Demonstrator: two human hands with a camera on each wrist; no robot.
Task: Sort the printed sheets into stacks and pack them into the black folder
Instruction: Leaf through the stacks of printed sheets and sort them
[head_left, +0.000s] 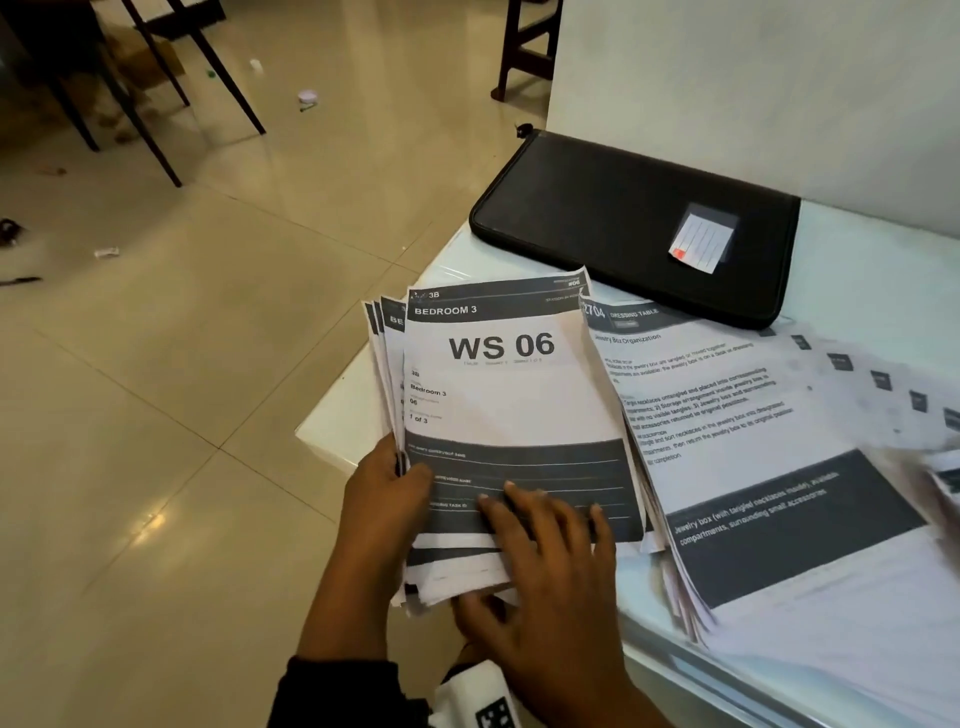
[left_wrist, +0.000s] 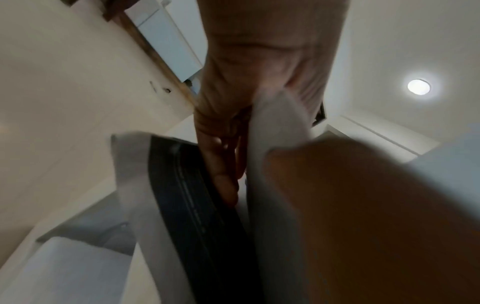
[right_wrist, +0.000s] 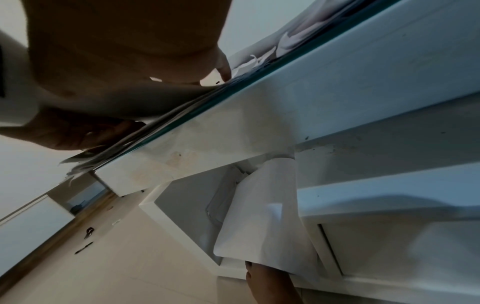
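Gripping the WS 06 stack (head_left: 514, 415) by its near-left corner, the left hand (head_left: 387, 493) curls round the edge, thumb on top, fingers under. The right hand (head_left: 545, 566) lies spread and flat on the stack's lower dark band, pressing it down. That stack hangs off the bench (head_left: 337, 421) corner, long axis running away from the hands. Just right of the stack, touching it, lies the second stack (head_left: 769, 467). Beyond the WS 06 stack, up and to the right, sits the folder (head_left: 597, 218), zipped, long side slanting rightward; by my reckoning the right hand is nearer it.
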